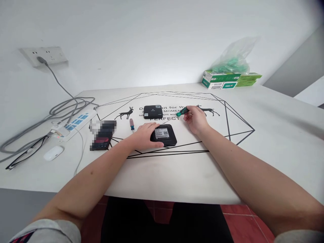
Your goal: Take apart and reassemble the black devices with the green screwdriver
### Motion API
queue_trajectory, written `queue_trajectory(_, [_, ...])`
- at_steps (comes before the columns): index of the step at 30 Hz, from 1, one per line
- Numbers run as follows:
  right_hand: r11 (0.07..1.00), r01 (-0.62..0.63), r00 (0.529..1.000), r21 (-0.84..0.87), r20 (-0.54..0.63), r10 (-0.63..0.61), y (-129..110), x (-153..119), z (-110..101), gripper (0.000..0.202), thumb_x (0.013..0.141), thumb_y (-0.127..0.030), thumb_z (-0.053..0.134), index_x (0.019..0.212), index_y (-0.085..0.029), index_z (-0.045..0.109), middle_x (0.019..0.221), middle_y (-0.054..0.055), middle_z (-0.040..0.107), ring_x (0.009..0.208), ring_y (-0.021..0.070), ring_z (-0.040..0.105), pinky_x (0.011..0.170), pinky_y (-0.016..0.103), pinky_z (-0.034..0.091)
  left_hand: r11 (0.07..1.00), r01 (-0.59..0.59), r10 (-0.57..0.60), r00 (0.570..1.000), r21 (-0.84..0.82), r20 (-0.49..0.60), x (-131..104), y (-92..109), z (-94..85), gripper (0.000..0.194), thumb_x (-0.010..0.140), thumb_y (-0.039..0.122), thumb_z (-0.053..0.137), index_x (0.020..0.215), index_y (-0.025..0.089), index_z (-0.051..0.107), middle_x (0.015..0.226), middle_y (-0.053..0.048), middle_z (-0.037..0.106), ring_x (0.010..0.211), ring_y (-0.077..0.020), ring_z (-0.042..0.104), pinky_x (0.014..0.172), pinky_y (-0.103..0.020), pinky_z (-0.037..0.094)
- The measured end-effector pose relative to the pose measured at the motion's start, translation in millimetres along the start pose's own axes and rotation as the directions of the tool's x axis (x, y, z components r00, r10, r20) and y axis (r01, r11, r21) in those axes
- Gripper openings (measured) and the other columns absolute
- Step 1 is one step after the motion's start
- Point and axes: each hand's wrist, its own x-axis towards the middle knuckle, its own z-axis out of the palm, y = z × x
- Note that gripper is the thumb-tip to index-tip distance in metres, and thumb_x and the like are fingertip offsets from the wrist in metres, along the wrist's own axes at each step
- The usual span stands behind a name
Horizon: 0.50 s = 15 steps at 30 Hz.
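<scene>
A flat black box (172, 135), perhaps a set-top box, lies on the table with a white printed label facing up. My left hand (145, 136) grips its left side, thumb along the near edge and fingers at the far edge. In my right hand (194, 118) is a screwdriver (182, 112) with a green and black handle, held between closed fingers. Its thin shaft slants down leftward to the box's far edge, close to my left fingertips; whether the tip touches a screw cannot be made out. Just beyond lies a second black piece (153, 111) with small stickers.
Left of my hand lie another screwdriver (132, 125) and a phone (103, 135), partly pixelated. Farther left are a power strip (78, 125), coiled grey cable (60, 106), glasses (27, 152) and a white mouse (53, 153). Green-white boxes (221, 79) with a plastic bag (234, 57) stand back right.
</scene>
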Motion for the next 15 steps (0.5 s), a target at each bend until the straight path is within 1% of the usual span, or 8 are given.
queue_trajectory(3, [1.0, 0.004, 0.999, -0.007, -0.047, -0.004, -2, 3, -2, 0.022, 0.077, -0.029, 0.084, 0.076, -0.024, 0.063, 0.068, -0.003, 0.062, 0.054, 0.01, 0.051, 0.048, 0.026, 0.047, 1.0, 0.016, -0.016, 1.0, 0.013, 0.027, -1, 3, -1.6, 0.11, 0.081, 0.074, 0.08, 0.172, 0.024, 0.043, 0.182, -0.016, 0.038, 0.167, -0.0445, 0.033, 0.137, -0.062, 0.032])
queue_trajectory(7, [1.0, 0.011, 0.998, -0.023, -0.054, -0.013, -3, 4, -4, 0.023, 0.076, -0.03, 0.084, 0.076, -0.024, 0.061, 0.067, -0.003, 0.061, 0.053, 0.0092, 0.051, 0.048, 0.025, 0.046, 0.999, 0.02, -0.021, 0.999, 0.037, 0.026, -4, 6, -8.1, 0.104, 0.081, 0.07, 0.079, 0.17, 0.027, 0.046, 0.176, -0.015, 0.045, 0.162, -0.0448, 0.04, 0.132, -0.061, 0.039])
queue_trajectory(9, [0.999, 0.012, 0.999, -0.033, -0.044, -0.014, -3, 4, -4, 0.025, 0.076, -0.031, 0.085, 0.076, -0.024, 0.061, 0.067, -0.003, 0.061, 0.053, 0.0091, 0.05, 0.048, 0.025, 0.046, 0.998, 0.025, -0.028, 0.999, 0.065, 0.042, -6, 6, -12.3, 0.103, 0.081, 0.068, 0.079, 0.17, 0.027, 0.046, 0.173, -0.015, 0.047, 0.161, -0.0448, 0.041, 0.131, -0.061, 0.04])
queue_trajectory(12, [0.999, 0.01, 0.999, -0.039, -0.041, -0.012, -3, 3, -3, 0.025, 0.075, -0.032, 0.086, 0.077, -0.024, 0.062, 0.067, -0.003, 0.061, 0.053, 0.0088, 0.049, 0.048, 0.024, 0.045, 0.996, 0.016, -0.022, 0.998, 0.089, 0.062, -8, 5, -16.6, 0.103, 0.082, 0.067, 0.078, 0.171, 0.028, 0.044, 0.173, -0.015, 0.047, 0.162, -0.044, 0.039, 0.133, -0.061, 0.037])
queue_trajectory(15, [0.999, 0.02, 0.999, -0.051, -0.025, -0.022, -2, 2, -2, 0.028, 0.074, -0.034, 0.088, 0.078, -0.024, 0.062, 0.066, -0.003, 0.061, 0.053, 0.0096, 0.049, 0.047, 0.025, 0.045, 0.996, -0.015, 0.009, 0.998, 0.088, 0.07, -8, 4, -16.3, 0.104, 0.084, 0.067, 0.078, 0.173, 0.026, 0.043, 0.179, -0.016, 0.04, 0.167, -0.0435, 0.032, 0.137, -0.061, 0.03])
